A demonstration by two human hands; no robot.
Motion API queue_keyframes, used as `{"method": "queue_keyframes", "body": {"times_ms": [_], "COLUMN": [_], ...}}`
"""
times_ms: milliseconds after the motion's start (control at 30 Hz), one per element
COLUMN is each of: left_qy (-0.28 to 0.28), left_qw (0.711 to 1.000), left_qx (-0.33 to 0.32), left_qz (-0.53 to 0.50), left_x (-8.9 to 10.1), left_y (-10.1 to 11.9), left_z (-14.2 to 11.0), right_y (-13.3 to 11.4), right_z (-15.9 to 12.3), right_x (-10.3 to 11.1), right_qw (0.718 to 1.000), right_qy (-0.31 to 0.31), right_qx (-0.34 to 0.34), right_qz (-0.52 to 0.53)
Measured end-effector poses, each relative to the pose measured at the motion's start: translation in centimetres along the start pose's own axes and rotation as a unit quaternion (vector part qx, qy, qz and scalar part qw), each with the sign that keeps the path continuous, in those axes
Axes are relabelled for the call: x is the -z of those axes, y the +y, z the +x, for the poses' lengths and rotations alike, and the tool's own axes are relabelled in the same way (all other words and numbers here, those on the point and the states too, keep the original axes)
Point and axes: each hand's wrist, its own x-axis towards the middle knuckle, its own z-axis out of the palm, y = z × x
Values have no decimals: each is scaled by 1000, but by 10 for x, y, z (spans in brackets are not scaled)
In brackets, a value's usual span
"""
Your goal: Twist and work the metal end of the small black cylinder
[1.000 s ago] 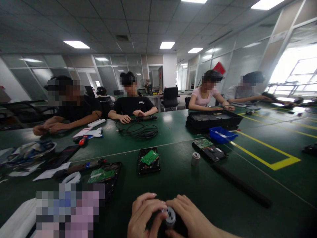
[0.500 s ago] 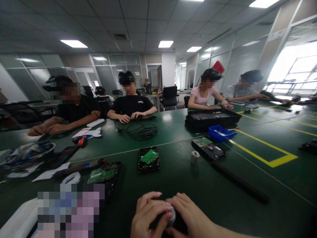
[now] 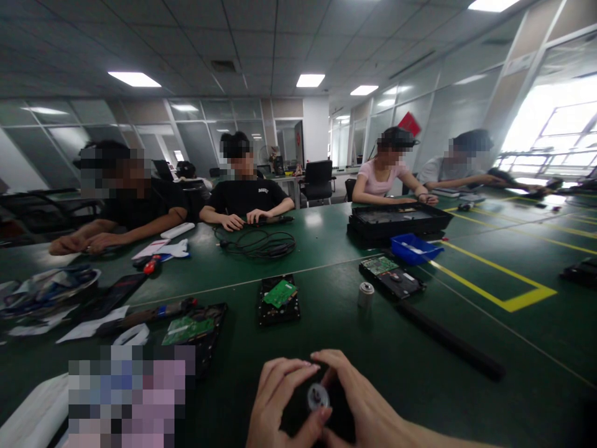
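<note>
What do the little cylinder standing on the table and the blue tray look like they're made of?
The small silvery upright cylinder looks like metal, probably smooth and bare: its side has a dull grey sheen and its rim catches the light. The bright blue open tray seems to be moulded plastic, judging by its even colour and thin walls, though I can't be certain from here.

The left hand [image 3: 275, 401] has drawn its longer fingers [image 3: 298, 376] off the cylinder [image 3: 318, 396] toward twelve o'clock, baring what looks like a paler top.
</note>
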Motion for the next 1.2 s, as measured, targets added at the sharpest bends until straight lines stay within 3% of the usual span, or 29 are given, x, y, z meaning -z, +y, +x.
{"method": "queue_keyframes", "body": {"times_ms": [100,200,433,733,933,1100,1200], "left_qy": [-5,-46,-152,-170,-162,-158,-165], "left_qw": [998,994,985,981,984,986,985], "left_qx": [55,92,82,87,75,52,47], "left_qz": [-14,-31,4,-21,-11,13,25], "left_x": [-4,-7,-10,-13,-16,-15,-13], "left_y": [-1,-1,-3,-5,-15,-17,-13], "left_z": [-2,-3,-3,-3,-10,-9,-4], "right_y": [-4,-10,-12,-13,-5,0,3], "right_z": [-1,2,8,11,12,11,11], "right_x": [7,15,25,23,19,12,10], "right_qw": [998,995,988,985,982,981,983], "right_qy": [37,8,-59,1,-5,72,145], "right_qx": [56,98,142,170,188,178,105], "right_qz": [12,-7,-15,9,6,29,33]}}
